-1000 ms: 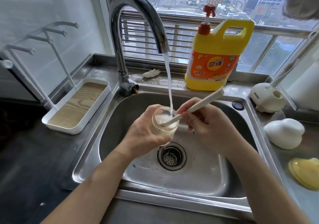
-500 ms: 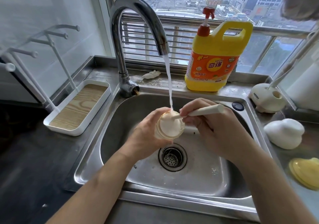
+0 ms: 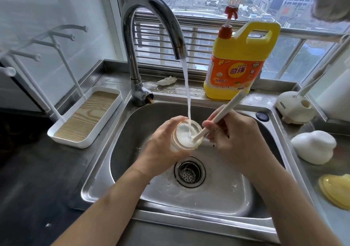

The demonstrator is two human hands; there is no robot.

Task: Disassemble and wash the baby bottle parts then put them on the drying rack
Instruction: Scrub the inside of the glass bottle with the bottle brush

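My left hand (image 3: pixel 161 145) grips the clear baby bottle (image 3: pixel 184 135) over the sink (image 3: pixel 217 200), its open mouth turned up under the running water. Foamy white water fills the bottle. My right hand (image 3: pixel 233 139) holds the cream handle of a bottle brush (image 3: pixel 221 115), whose head is down inside the bottle and hidden. The white drying rack (image 3: pixel 85 120) with a wood-grain tray and several pegs stands on the counter at the left, nothing on it.
The tall chrome faucet (image 3: pixel 149 24) runs a stream into the bottle. A yellow detergent jug (image 3: pixel 238 63) stands on the back ledge. On the right counter lie a white brush holder (image 3: pixel 293 109), a white dome-shaped part (image 3: pixel 314 147) and a yellow part (image 3: pixel 335 190).
The brush handle swung from nearly level back up to a steep slant, and the brush head pushed into the bottle. The bottle stays under the stream.
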